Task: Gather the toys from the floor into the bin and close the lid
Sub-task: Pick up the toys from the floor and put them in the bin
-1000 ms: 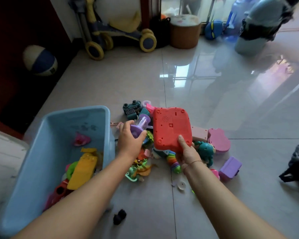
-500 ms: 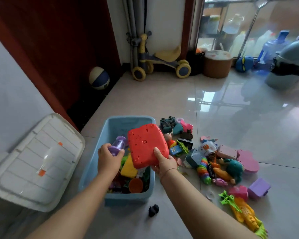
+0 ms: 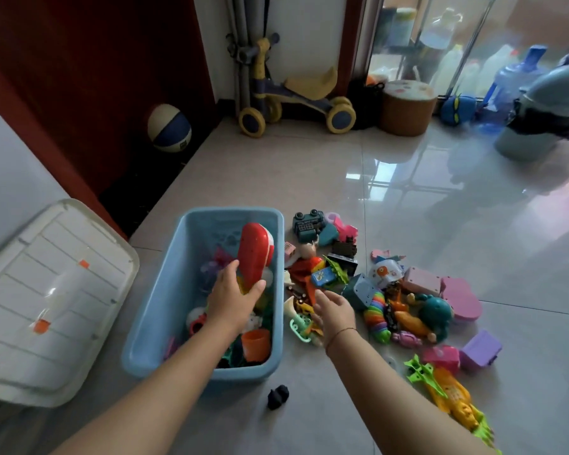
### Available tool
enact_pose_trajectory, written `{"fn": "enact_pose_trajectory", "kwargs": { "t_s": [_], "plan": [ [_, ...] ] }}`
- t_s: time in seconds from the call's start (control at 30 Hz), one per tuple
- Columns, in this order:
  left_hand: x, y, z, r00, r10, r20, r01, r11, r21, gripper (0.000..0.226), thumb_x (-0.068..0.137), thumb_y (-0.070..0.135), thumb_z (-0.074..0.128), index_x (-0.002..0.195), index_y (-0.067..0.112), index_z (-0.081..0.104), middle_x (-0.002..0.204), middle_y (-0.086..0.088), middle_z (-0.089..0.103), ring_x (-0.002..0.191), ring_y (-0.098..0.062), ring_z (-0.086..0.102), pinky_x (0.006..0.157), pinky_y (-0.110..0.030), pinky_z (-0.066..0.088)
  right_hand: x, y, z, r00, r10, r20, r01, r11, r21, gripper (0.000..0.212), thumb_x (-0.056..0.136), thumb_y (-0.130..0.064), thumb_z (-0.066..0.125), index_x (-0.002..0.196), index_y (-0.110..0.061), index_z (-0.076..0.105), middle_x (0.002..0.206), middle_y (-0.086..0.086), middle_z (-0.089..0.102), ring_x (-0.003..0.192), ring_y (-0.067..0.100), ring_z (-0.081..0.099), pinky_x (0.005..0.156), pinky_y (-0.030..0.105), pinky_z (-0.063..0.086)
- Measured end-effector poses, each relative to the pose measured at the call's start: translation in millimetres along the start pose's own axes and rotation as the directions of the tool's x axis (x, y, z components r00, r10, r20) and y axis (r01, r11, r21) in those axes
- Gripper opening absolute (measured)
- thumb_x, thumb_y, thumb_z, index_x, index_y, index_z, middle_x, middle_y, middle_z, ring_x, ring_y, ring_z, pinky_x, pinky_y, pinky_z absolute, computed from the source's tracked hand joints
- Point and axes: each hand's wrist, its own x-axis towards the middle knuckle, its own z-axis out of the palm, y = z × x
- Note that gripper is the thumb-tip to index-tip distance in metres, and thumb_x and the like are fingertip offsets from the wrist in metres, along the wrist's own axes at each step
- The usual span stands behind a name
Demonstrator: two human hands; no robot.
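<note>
A light blue bin (image 3: 230,212) stands on the tiled floor with several toys inside. A red toy tablet (image 3: 255,252) stands on edge in the bin, and my left hand (image 3: 235,298) grips its lower end. My right hand (image 3: 334,311) hovers open over the toy pile just right of the bin and holds nothing. The pile includes a rainbow slinky toy (image 3: 376,318), a teal octopus (image 3: 436,311), a pink case (image 3: 460,298), a purple box (image 3: 480,349) and a yellow-green crocodile (image 3: 452,395). The white lid (image 3: 46,300) leans against the wall at the left.
A small black toy (image 3: 277,396) lies in front of the bin. Along the back wall are a ball (image 3: 169,128), a yellow ride-on scooter (image 3: 296,100) and a brown stool (image 3: 408,106). A grey-blue trash can (image 3: 546,116) stands at the far right.
The red tablet went from my right hand into the bin, now held on edge by my left hand. The purple bottle has left my left hand. My right hand moved back over the pile.
</note>
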Motion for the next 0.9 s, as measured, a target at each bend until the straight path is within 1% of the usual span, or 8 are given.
{"fn": "enact_pose_trajectory", "kwargs": {
  "t_s": [0.1,0.2,0.3,0.4,0.57,0.73,0.83,0.9],
  "plan": [
    [2.1,23.7,30.8,0.993,0.119,0.005,-0.119,0.993,0.009,0.067,0.086,0.037,0.062,0.142,0.015,0.032,0.143,-0.007,0.038,0.132,-0.023,0.038,0.110,-0.036,0.032,19.7,-0.5,-28.4,0.999,-0.008,-0.054,0.008,1.000,0.004,0.043,0.086,-0.020,0.065,0.124,-0.005,0.052,0.120,0.013,0.058,0.104,0.022,0.056,0.089,0.035,0.049],
    [7.0,48.9,68.4,0.964,0.264,0.038,-0.265,0.964,0.033,0.063,0.086,0.032,0.063,0.140,0.013,0.036,0.143,-0.006,0.040,0.134,-0.021,0.036,0.109,-0.028,0.026,38.2,-5.3,-55.9,0.993,-0.038,-0.109,0.032,0.998,-0.056,0.048,0.084,-0.023,0.068,0.125,-0.006,0.050,0.119,0.011,0.057,0.106,0.023,0.055,0.096,0.037,0.047],
    [16.4,67.3,113.6,0.943,0.310,0.118,-0.318,0.947,0.054,0.063,0.087,0.036,0.060,0.141,0.017,0.034,0.142,-0.003,0.040,0.131,-0.019,0.038,0.109,-0.032,0.031,63.1,-5.6,-86.0,0.984,-0.071,-0.165,0.053,0.992,-0.111,0.048,0.080,-0.025,0.072,0.121,-0.013,0.050,0.118,0.010,0.057,0.105,0.025,0.057,0.096,0.041,0.048],
    [34.4,67.9,161.0,0.951,0.258,0.173,-0.275,0.958,0.083,0.063,0.087,0.037,0.060,0.141,0.017,0.035,0.141,-0.003,0.040,0.130,-0.021,0.039,0.109,-0.037,0.034,89.4,1.8,-113.0,0.975,-0.117,-0.189,0.065,0.964,-0.258,0.052,0.077,-0.029,0.074,0.121,-0.018,0.049,0.122,0.008,0.053,0.109,0.024,0.055,0.095,0.043,0.050],
    [71.7,43.6,220.9,0.980,0.069,0.185,-0.106,0.975,0.195,0.069,0.086,0.041,0.059,0.145,0.019,0.030,0.148,-0.005,0.033,0.136,-0.025,0.032,0.113,-0.042,0.030,127.7,25.8,-136.5,0.958,-0.201,-0.204,0.080,0.872,-0.483,0.065,0.073,-0.032,0.077,0.130,-0.019,0.046,0.131,0.005,0.051,0.117,0.023,0.053,0.100,0.043,0.048],
    [106.5,23.8,253.8,0.983,0.014,0.185,-0.070,0.951,0.302,0.075,0.087,0.042,0.059,0.148,0.021,0.021,0.155,-0.004,0.024,0.142,-0.025,0.022,0.116,-0.040,0.022,149.2,46.6,-136.9,0.946,-0.224,-0.233,0.059,0.829,-0.557,0.066,0.072,-0.029,0.078,0.128,-0.022,0.044,0.129,0.002,0.055,0.114,0.022,0.056,0.099,0.043,0.047],
    [121.6,12.3,263.6,0.984,-0.021,0.176,-0.040,0.941,0.337,0.073,0.085,0.037,0.063,0.146,0.022,0.026,0.150,-0.005,0.031,0.136,-0.028,0.032,0.111,-0.041,0.029,157.3,56.9,-135.4,0.936,-0.226,-0.270,0.036,0.825,-0.564,0.064,0.072,-0.026,0.078,0.126,-0.021,0.043,0.124,0.004,0.059,0.110,0.023,0.059,0.097,0.045,0.048],
    [123.5,6.8,266.3,0.986,-0.047,0.158,-0.009,0.941,0.337,0.064,0.084,0.030,0.065,0.140,0.018,0.036,0.138,-0.009,0.042,0.125,-0.029,0.042,0.104,-0.041,0.037,160.4,58.8,-135.9,0.935,-0.228,-0.271,0.043,0.832,-0.553,0.063,0.073,-0.024,0.078,0.127,-0.019,0.044,0.122,0.005,0.059,0.108,0.022,0.059,0.095,0.041,0.050]
  ]
}}
